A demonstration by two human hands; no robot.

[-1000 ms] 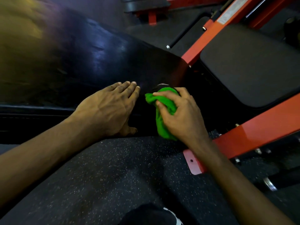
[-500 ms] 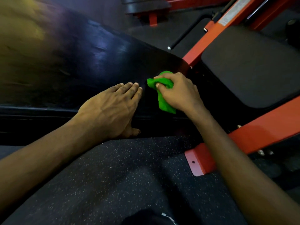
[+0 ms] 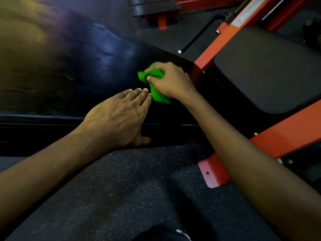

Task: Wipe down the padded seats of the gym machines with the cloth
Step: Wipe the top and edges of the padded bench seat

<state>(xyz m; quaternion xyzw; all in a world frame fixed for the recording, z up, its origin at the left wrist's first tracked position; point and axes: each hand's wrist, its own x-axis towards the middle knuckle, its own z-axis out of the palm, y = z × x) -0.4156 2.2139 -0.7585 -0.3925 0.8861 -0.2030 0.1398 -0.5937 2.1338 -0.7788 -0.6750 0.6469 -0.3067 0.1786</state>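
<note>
A large glossy black padded seat [image 3: 83, 66] slopes across the upper left of the head view. My right hand [image 3: 171, 80] grips a bunched green cloth [image 3: 156, 84] and presses it onto the pad near its right end. My left hand [image 3: 119, 117] lies flat on the pad's lower edge with fingers straight, fingertips just short of the cloth. A second dark matte pad [image 3: 267, 70] sits on the right, held in an orange-red frame.
Orange-red frame bars [image 3: 284, 134] run along the right, with a bolted foot plate [image 3: 211, 173] on the speckled rubber floor [image 3: 132, 188]. A black handle bar [image 3: 196, 40] and another machine's base [image 3: 156, 9] stand behind.
My right hand has carried the cloth up the pad, from its lower front edge to higher on the surface. The left hand has stayed where it was.
</note>
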